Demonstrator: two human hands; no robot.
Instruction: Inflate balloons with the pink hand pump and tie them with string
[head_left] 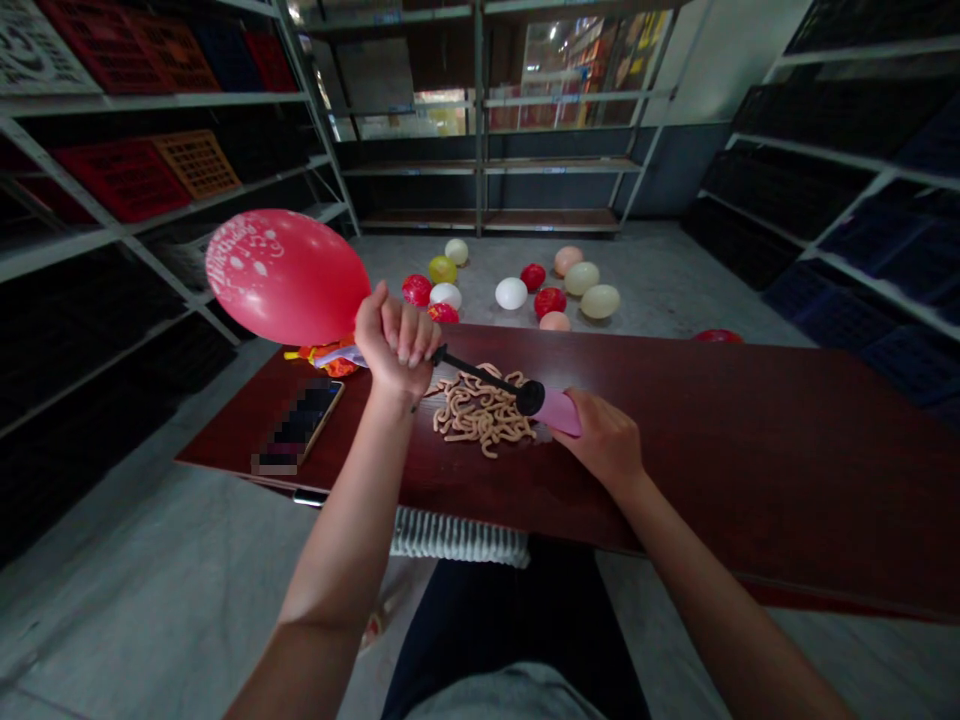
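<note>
My left hand (396, 340) is closed in a fist around the neck of an inflated red balloon (287, 277) with white print, held over the nozzle of a hand pump. The pump's black tube (480, 375) runs right to its pink body (559, 411), which my right hand (604, 442) grips just above the dark red table (750, 450). Under the pump lies a pile of several tan uninflated balloons (480, 412). The balloon floats above the table's left end.
A phone (300, 425) lies flat on the table's left part, near a small heap of orange and red items (334, 358). Several inflated balloons (525, 285) in red, white, yellow and peach sit on the floor beyond. Metal shelving with crates lines both sides and the back.
</note>
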